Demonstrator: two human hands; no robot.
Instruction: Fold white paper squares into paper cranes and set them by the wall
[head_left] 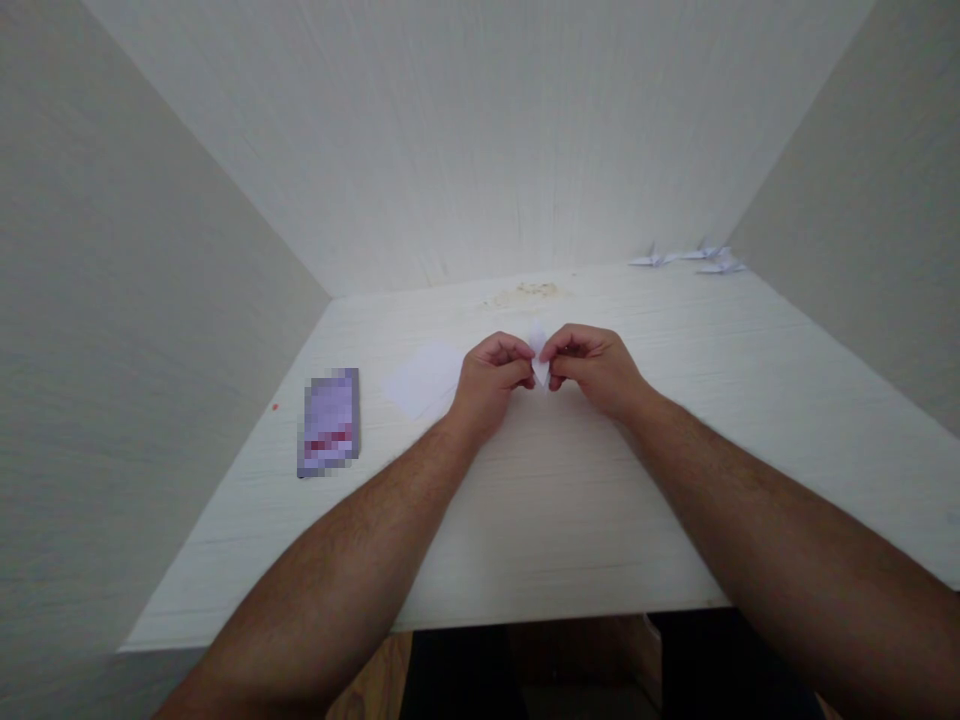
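Between my two hands, just above the middle of the table, is a small folded piece of white paper [541, 362], pointed at its lower end. My left hand [495, 375] pinches its left edge between thumb and fingers. On the opposite edge, my right hand [592, 365] pinches it the same way. Flat white paper sheets [424, 378] lie beside my left hand and partly behind it. At the far right corner sit several folded white paper cranes [720, 266], pointed and winged.
A purple phone-like rectangle [330, 420], blurred by pixelation, lies on the left of the white table [562, 540]. A small red speck [275, 407] is beside it. Pale walls close in the back and both sides. A brownish stain [532, 292] marks the table's back.
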